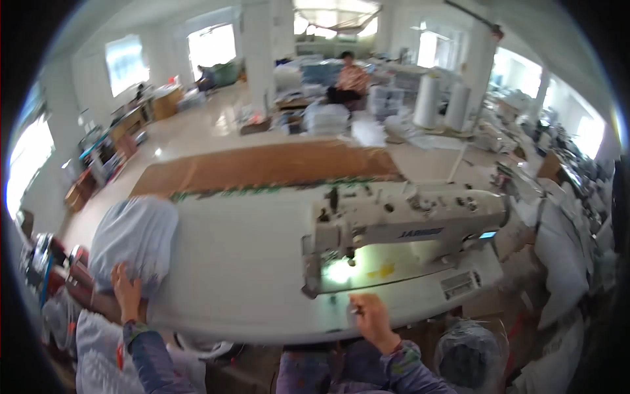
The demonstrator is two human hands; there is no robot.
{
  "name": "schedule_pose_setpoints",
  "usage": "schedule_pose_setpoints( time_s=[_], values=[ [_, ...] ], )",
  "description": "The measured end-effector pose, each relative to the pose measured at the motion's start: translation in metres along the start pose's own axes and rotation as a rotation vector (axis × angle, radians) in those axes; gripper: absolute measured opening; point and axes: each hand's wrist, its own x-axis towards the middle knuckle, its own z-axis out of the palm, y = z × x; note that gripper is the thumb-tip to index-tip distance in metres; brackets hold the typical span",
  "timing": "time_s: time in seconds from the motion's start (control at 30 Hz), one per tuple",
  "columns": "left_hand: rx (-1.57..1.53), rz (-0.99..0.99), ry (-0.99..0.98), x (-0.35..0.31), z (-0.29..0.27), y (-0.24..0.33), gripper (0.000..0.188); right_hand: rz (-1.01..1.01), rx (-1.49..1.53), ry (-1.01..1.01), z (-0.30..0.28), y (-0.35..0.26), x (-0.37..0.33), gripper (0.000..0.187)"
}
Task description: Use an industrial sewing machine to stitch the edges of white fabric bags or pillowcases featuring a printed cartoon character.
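Note:
A bundle of pale bluish-white cloth lies at the left end of the white sewing table. My left hand rests against its near side, fingers apart. At the table's front edge, just below the lit needle area of the industrial sewing machine, my right hand is closed. A small dark thing pokes out by its thumb, too blurred to name. The needle area shows no cloth under it, and yellow marks show on the machine bed.
Behind the table lies a long brown board. White cloth hangs low at my left. Clear plastic wrap sits below the table at right, near heaped pale material. A person sits farther back among stacked goods.

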Motion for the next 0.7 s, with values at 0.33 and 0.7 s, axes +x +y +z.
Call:
schedule_pose_setpoints(
  time_s=[0.33,0.7],
  values=[
    [-0.138,-0.081,-0.252,0.054,0.052,0.023,0.037,0.037,-0.148,-0.007,-0.019,-0.015,0.003,0.046],
    [0.006,0.226,0.072,0.069,-0.048,0.204,0.029,0.138,0.125,0.080,-0.006,-0.016,0.004,0.030]
  ],
)
